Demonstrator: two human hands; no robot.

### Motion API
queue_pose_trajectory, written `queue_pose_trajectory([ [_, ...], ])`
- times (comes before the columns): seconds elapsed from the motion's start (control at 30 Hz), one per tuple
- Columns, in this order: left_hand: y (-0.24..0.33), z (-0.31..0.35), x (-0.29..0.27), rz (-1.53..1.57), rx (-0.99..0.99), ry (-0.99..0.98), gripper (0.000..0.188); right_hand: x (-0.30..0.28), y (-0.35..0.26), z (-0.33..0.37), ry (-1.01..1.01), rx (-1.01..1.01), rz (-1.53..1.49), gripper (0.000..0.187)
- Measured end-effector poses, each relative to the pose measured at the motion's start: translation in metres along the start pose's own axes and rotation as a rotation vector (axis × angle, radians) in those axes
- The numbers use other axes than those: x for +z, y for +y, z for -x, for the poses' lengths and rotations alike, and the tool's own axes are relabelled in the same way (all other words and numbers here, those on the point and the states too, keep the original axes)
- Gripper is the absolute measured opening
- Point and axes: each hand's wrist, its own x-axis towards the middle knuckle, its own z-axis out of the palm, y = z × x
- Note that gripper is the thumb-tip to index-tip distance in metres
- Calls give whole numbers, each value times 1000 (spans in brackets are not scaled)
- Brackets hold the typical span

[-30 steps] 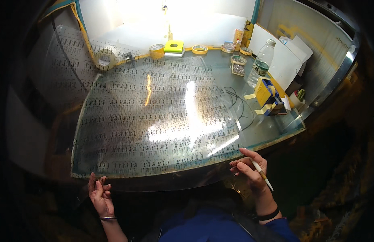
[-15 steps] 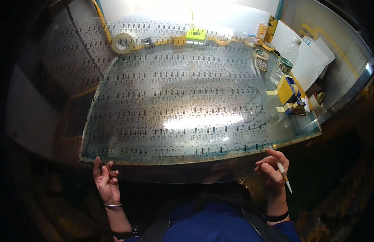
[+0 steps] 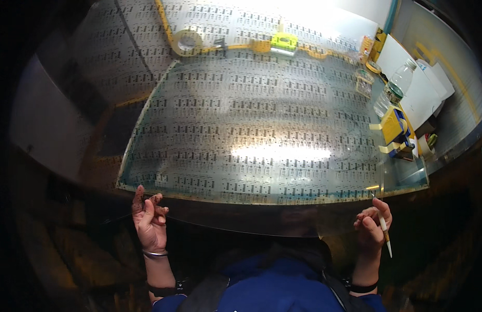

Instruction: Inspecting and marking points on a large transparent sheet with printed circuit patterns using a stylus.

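A large transparent film [image 3: 199,125], printed with rows of small dark patterns, lies over the glass-topped table [image 3: 407,183] and overhangs its front edge. My left hand [image 3: 151,223] pinches the film near the table's front left corner; its fingers show mottled through the sheet, with the thumb on the near side. At the film's right end, my right hand [image 3: 372,229] has its thumb and curled fingers closed at the sheet's edge. That same hand also carries a slim white pen-like tool [image 3: 385,231] with a tan section and a pointed end, slanting down between the fingers.
Along the back are a tape roll [image 3: 187,43] and a yellow-green box-shaped thing [image 3: 283,43]. To the right stand a clear plastic bottle [image 3: 396,87], a yellow and blue tape dispenser [image 3: 397,127] with tape strips sticking out, and a small clear container [image 3: 363,83]. White boards [image 3: 423,88] lean behind.
The view has shifted, so the table and its items appear farther right and higher. Both hands keep their hold, and slightly more film seems to overhang the front edge.
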Motion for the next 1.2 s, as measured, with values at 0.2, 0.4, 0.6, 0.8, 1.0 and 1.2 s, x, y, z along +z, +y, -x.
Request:
queue_pose_trajectory([
  [0.2,-3,2,-1,19,14,-5,39,-4,3,-1,-35,-11,-35,48],
  [0.4,-4,0,0,-13,31,16,41,-3,-4,0,-22,16,1,45],
  [0.6,-9,-4,-10,-31,61,37,42,-3,-8,-5,-148,11,-36,45],
  [0.8,-8,-4,-6,-2,35,6,43,-4,-7,-4,-105,-23,-40,41],
  [1.0,-5,-1,3,0,15,5,43,-1,-4,-4,51,-35,32,43],
  [1.2,8,7,11,-72,-14,-43,42,9,0,-13,245,-45,88,46],
])
